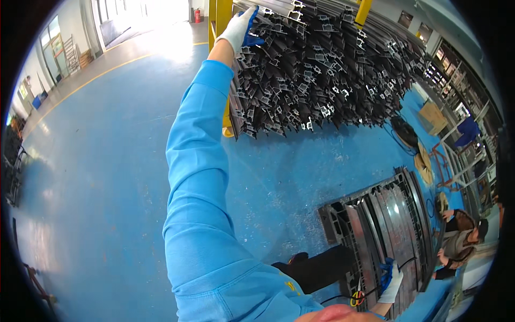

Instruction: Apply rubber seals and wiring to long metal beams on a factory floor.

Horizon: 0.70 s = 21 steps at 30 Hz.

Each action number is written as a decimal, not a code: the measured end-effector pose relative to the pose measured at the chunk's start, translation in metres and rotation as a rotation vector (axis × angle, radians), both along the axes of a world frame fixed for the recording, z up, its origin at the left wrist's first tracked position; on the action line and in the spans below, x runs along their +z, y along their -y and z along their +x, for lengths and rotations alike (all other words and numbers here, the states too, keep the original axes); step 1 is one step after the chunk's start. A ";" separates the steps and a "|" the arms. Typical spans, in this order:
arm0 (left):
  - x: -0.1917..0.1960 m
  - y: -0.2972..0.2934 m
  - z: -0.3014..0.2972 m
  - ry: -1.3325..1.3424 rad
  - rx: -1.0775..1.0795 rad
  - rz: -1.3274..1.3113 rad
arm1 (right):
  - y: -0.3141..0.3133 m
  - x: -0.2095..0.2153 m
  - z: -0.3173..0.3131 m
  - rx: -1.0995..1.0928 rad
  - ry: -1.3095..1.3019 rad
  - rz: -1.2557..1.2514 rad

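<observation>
Aluminium profiles (pixel 316 70), dark, stacked ends outward (hollow sections), left glove (pixel 241 29) touching

Light-blue sleeve (pixel 198 214), white gloves (pixel 237 28) (blue-coated fingers), dark trousers (pixel 322 268).

White-and-blue gloves (pixel 241 28), light blue sleeve (pixel 196 177), dark grey profiles (pixel 322 64), blue floor (pixel 107 161)

Blue floor (pixel 107 177) w/ profile stack (pixel 386 225)
</observation>
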<state>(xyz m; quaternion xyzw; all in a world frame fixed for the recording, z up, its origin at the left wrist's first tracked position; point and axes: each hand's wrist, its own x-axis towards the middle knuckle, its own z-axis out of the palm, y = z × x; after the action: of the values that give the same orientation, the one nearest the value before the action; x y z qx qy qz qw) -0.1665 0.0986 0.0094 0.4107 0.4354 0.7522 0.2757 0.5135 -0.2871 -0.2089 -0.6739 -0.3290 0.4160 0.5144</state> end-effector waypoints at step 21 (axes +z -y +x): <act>0.026 -0.034 0.004 -1.067 0.792 -0.438 | 0.049 0.003 0.012 -0.107 0.145 -0.115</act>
<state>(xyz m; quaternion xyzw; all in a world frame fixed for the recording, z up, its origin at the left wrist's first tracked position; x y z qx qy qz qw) -0.1622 0.1323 0.0355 0.4696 0.7697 0.3864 -0.1942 0.5250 -0.3361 -0.2060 -0.7472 -0.3048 0.3562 0.4712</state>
